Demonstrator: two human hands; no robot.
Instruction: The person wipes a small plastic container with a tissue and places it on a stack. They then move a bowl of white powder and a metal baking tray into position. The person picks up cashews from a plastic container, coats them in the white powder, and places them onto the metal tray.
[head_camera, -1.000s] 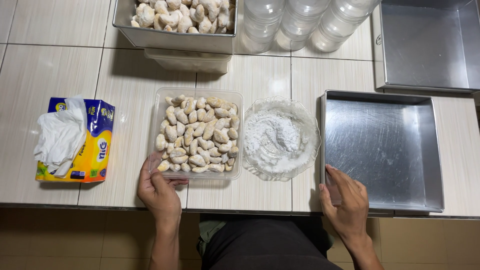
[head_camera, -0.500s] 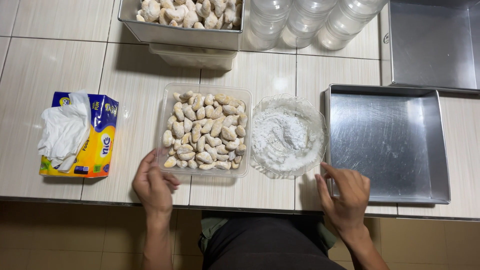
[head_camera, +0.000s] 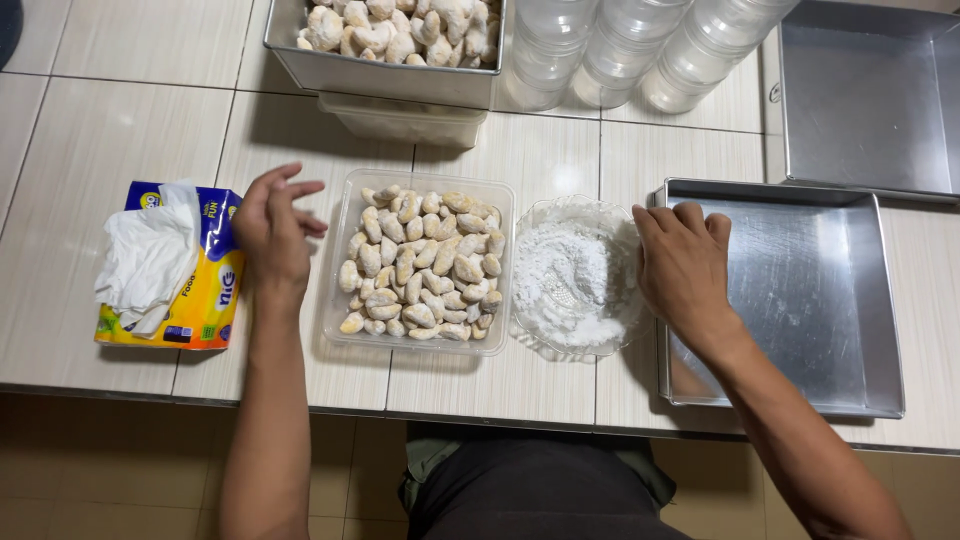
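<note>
The clear plastic container (head_camera: 420, 265) stands on the tiled surface (head_camera: 130, 130), full of pale, floury crescent pieces. The left hand (head_camera: 272, 232) hovers open just beside it — the right hand (head_camera: 685, 268) lies open between the glass bowl of white powder (head_camera: 575, 275) and the metal tray (head_camera: 800, 300).

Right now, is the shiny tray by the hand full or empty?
Empty: the metal tray shows bare shiny bottom; the right hand rests at its edge.
</note>
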